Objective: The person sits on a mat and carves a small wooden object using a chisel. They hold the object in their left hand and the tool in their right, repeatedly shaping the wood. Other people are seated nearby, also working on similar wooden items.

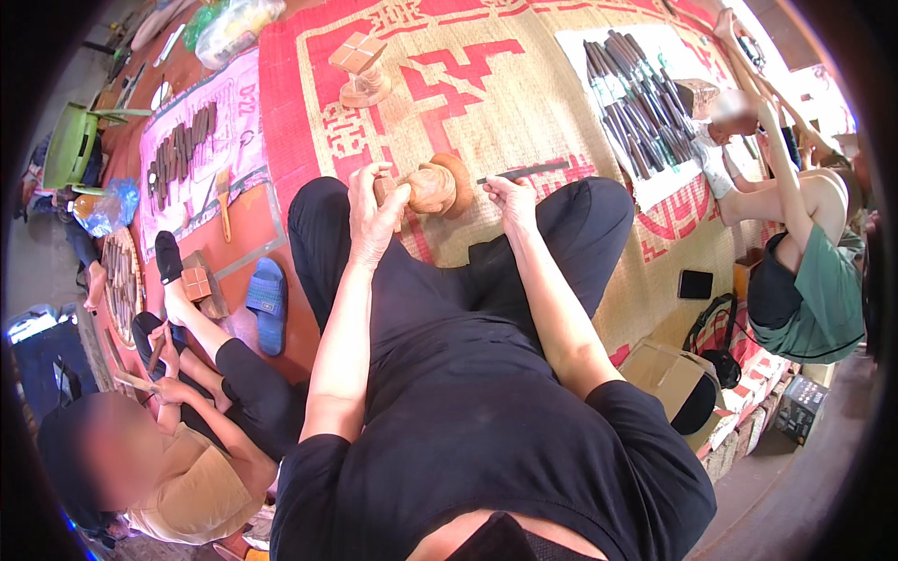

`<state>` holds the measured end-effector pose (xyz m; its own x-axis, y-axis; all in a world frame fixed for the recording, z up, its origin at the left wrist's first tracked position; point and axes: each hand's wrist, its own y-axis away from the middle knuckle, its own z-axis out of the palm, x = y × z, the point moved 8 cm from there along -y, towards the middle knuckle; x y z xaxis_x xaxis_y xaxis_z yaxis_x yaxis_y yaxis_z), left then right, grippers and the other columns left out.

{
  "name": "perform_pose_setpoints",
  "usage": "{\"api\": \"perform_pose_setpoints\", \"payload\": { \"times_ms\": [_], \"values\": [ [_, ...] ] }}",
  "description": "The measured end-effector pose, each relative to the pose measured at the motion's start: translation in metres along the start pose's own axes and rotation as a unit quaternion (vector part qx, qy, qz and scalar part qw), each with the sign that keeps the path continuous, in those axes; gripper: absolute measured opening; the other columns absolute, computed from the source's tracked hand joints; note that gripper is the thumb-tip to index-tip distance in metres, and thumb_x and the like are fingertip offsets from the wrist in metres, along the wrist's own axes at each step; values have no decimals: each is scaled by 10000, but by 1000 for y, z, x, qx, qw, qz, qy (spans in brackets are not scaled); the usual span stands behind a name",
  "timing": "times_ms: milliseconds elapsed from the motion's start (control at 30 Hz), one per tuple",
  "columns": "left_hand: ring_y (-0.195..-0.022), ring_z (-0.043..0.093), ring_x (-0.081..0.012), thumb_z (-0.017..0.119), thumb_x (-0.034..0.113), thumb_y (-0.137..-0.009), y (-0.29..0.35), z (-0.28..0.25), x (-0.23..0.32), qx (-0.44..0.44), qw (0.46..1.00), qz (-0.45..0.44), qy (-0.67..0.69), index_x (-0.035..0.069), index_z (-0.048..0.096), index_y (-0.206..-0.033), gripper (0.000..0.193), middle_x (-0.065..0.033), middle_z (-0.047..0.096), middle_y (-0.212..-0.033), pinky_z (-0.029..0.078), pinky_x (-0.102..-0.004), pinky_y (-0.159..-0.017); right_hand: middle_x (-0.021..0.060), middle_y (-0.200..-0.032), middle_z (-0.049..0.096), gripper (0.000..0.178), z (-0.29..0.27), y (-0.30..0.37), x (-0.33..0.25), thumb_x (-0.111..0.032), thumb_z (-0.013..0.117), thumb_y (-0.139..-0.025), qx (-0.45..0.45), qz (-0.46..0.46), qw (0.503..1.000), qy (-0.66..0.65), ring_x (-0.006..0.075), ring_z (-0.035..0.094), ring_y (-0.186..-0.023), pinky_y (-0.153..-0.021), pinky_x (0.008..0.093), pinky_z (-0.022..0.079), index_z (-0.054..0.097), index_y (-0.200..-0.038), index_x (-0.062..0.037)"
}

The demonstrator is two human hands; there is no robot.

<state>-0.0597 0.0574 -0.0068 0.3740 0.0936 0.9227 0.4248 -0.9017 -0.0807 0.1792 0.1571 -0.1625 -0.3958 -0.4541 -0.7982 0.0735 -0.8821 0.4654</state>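
My left hand [372,213] is closed around the blocky left end of a turned wooden piece [430,190]. That piece lies on its side in front of my lap, with a round body and a flared disc-shaped base on its right. Just right of the base, my right hand [514,200] pinches a long, slim, dark carving chisel [535,172] near its left end. The tool points away to the right over the mat and is apart from the wood. Its exact tip shape is too small to tell.
A similar wooden piece [363,86] with a square block stands farther off on the red and straw mat [505,103]. Dark tools [636,103] lie in rows on a white cloth; more lie on a pink sheet [248,140]. Co-workers sit at both sides. A phone [694,284] lies right.
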Motion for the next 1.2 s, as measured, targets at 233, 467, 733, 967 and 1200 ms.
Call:
{"api": "perform_pose_setpoints", "payload": {
  "times_ms": [233, 467, 733, 967, 1200],
  "values": [
    [-1015, 522, -298, 681, 277, -774, -3, 18, 25, 61, 990, 6, -127, 98, 555, -1067, 366, -96, 531, -1043, 430, -407, -865, 58, -839, 676, 200, 26, 6, -22, -61, 702, -745, -30, -41, 997, 53, 125, 623, -726, -686, 261, 472, 666, -929, 8],
    [-990, 535, -296, 684, 269, -776, -9, 29, 35, 64, 983, 57, -162, 98, 573, -1027, 323, -94, 548, -1021, 441, -416, -841, 124, -849, 690, 102, 28, -10, -25, -39, 677, -753, -50, -29, 994, 90, 168, 662, -720, -645, 268, 510, 647, -830, 21],
    [-979, 537, -300, 679, 251, -773, -10, 23, 31, 63, 989, 25, -132, 92, 575, -1008, 302, -94, 552, -1014, 437, -414, -844, 129, -840, 680, 193, 36, -10, -23, -72, 699, -759, -62, -10, 998, 31, 179, 661, -723, -642, 294, 540, 609, -909, 12],
    [-980, 536, -302, 676, 241, -771, -5, 29, 39, 56, 984, 77, -151, 83, 571, -1008, 303, -94, 553, -1016, 440, -411, -846, 159, -846, 685, 134, -10, -39, -17, -66, 644, -785, 22, -31, 999, 24, 216, 679, -727, -624, 286, 538, 616, -864, 39],
    [-980, 533, -298, 680, 209, -760, 0, 25, 37, 64, 985, 68, -143, 79, 571, -997, 291, -96, 553, -1024, 445, -403, -843, 144, -843, 686, 125, 40, -5, -29, -63, 672, -771, -56, -12, 995, 79, 191, 661, -769, -722, 302, 524, 641, -849, 29]
  ]
}}
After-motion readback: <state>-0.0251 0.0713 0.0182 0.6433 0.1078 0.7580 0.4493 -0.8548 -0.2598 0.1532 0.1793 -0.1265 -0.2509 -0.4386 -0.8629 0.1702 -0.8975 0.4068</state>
